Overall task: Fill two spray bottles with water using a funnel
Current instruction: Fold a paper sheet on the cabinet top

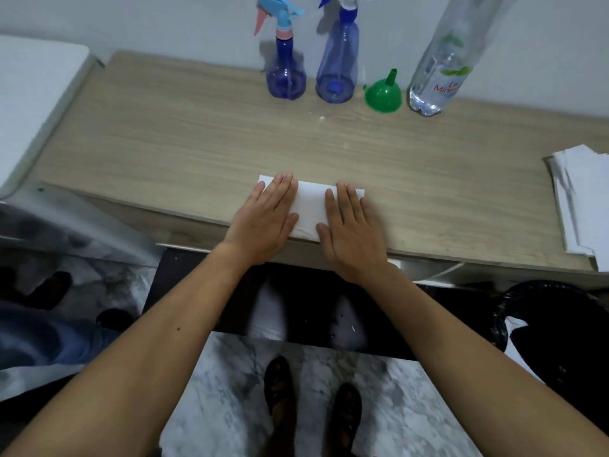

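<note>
From where I sit, the job looks unstarted. Both spray bottles stand capped at the top centre of the frame: the short spray bottle (pixel 285 74) with the pink-and-blue trigger head, and just right of it the tall spray bottle (pixel 337 64). I judge both to be empty, though the tinted plastic makes that hard to confirm. The green funnel (pixel 384 94) rests mouth-down, spout up, beside them, and the water bottle (pixel 440 64) stands at the upper right with its top out of frame.

My left hand (pixel 267 217) and right hand (pixel 351 230) lie flat, fingers spread open, holding nothing; both press on a folded white paper (pixel 311 209) at the near edge of the bench (pixel 164 143), centre frame.

Left to do: unscrew both heads, seat the funnel, pour, recap.

Room is good. The middle of the bench between paper and bottles is bare. The bottles sit close to the back wall, so tipping backward is limited. A paper stack (pixel 580 199) overhangs the right edge.
</note>
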`<action>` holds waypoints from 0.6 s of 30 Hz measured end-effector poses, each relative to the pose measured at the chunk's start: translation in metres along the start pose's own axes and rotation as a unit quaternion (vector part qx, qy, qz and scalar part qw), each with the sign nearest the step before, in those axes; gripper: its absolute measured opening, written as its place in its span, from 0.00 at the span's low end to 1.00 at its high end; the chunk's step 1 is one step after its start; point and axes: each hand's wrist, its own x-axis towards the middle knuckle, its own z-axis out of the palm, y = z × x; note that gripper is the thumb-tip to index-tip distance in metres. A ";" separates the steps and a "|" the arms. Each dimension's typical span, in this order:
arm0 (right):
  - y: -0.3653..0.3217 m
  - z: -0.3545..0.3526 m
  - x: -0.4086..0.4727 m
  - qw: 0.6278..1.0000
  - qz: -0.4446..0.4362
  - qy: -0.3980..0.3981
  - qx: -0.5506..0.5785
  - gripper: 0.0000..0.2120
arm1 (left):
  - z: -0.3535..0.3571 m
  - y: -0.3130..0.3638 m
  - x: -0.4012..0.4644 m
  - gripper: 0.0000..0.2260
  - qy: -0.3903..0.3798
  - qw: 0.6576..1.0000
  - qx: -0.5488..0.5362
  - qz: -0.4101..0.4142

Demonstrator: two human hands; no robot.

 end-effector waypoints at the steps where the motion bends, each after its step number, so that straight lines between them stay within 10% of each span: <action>1: -0.009 0.001 0.009 1.000 -0.007 -0.008 0.001 0.35 | -0.002 -0.011 -0.003 0.29 -0.004 1.000 0.002 -0.007; 18: -0.057 0.000 0.138 0.998 -0.028 -0.046 0.010 0.36 | -0.025 -0.124 0.045 0.33 -0.050 0.997 -0.034 -0.051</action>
